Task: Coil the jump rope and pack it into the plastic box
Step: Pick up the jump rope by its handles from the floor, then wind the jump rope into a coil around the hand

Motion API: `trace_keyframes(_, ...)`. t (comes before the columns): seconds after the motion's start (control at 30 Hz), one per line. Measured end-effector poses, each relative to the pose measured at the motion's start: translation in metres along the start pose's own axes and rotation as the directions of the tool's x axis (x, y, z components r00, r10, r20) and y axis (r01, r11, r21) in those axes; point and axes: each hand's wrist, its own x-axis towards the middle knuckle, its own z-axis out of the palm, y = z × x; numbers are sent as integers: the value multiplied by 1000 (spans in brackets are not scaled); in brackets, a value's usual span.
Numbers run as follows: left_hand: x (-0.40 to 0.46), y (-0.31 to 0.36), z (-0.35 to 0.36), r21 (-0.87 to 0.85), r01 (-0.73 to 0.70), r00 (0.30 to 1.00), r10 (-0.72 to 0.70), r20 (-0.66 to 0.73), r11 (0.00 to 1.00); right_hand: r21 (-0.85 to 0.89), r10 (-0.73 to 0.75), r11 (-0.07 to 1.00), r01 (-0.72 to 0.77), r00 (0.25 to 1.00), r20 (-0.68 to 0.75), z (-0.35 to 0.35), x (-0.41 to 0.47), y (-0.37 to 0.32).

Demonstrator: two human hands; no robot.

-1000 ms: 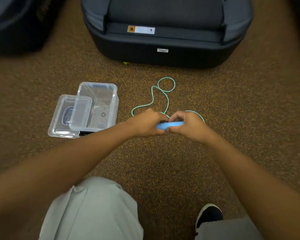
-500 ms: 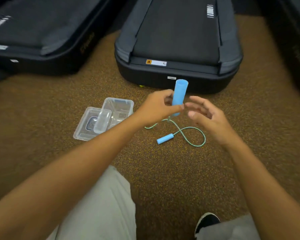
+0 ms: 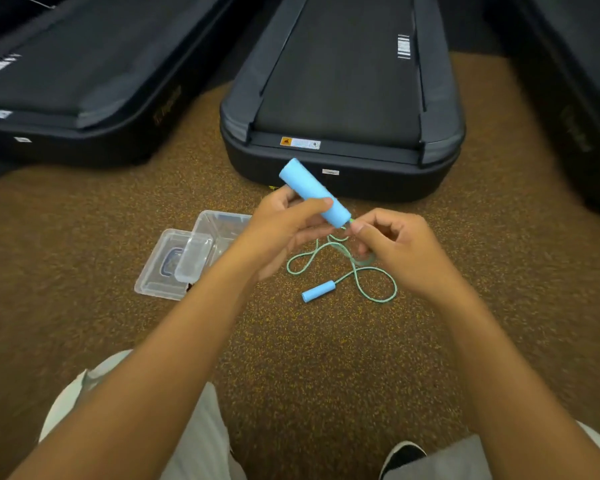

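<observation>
My left hand [image 3: 284,223] grips one light blue jump rope handle [image 3: 309,188], raised above the floor and tilted up to the left. My right hand [image 3: 395,251] pinches the green cord right where it leaves that handle. The rest of the green cord [image 3: 357,271] hangs down and lies in loose loops on the carpet. The second blue handle [image 3: 317,292] rests on the carpet below my hands. The clear plastic box [image 3: 219,230] stands open on the floor to the left, partly hidden by my left wrist, with its clear lid [image 3: 163,268] under its left side.
A dark treadmill deck [image 3: 343,109] ends just beyond my hands. Another treadmill [image 3: 70,98] lies at the left and a third at the right edge. Brown speckled carpet [image 3: 326,358] spreads around. My knees and a black shoe [image 3: 400,455] show at the bottom.
My left hand lifted one handle off the floor and tilted it leftward. My right hand let go of the handles, opened, then closed on the cord at the raised handle's end. The other handle stayed on the carpet.
</observation>
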Motion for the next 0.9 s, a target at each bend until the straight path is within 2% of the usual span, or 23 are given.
trace_keyframes(0.1,20,-5,-8,10,41,999,-40,-22,999,-70,-13,998,10,999,-37,-6,9,1)
trace_keyframes(0.17,35,-6,-8,-5,53,994,-53,-91,999,-90,6,996,-11,999,-54,-9,15,6)
trace_keyframes(0.2,45,-9,-10,54,69,988,-60,-143,996,-111,5,994,-12,998,-68,-11,19,9)
trace_keyframes(0.23,56,-14,-13,193,77,979,-37,-203,978,-142,-2,990,-8,998,-70,-12,24,11)
trace_keyframes(0.3,68,-22,-17,561,39,965,114,-236,827,-228,1,974,-10,999,-38,-12,30,17)
trace_keyframes(0.37,74,-29,-20,723,-39,970,201,-140,690,-304,14,953,-8,1000,15,-9,33,24)
trace_keyframes(0.43,74,-30,-18,759,-128,976,218,-19,639,-390,22,921,9,997,75,-6,32,27)
trace_keyframes(0.5,72,-25,-12,816,-213,964,250,87,537,-456,23,889,33,993,117,-5,33,27)
trace_keyframes(0.57,70,-23,-9,874,-276,953,229,197,399,-471,-9,880,60,994,110,-6,35,25)
trace_keyframes(0.67,60,-19,-11,898,-340,938,162,305,280,-487,-64,868,96,995,81,-7,34,19)
trace_keyframes(0.7,54,-18,-11,890,-363,931,155,331,275,-483,-73,870,103,994,79,-8,32,17)
trace_keyframes(0.83,27,-17,-7,836,-394,917,112,382,383,-419,-67,902,108,992,110,-8,21,1)
trace_keyframes(0.9,19,-17,-5,822,-402,913,106,394,404,-377,-67,921,104,992,109,-7,16,-8)
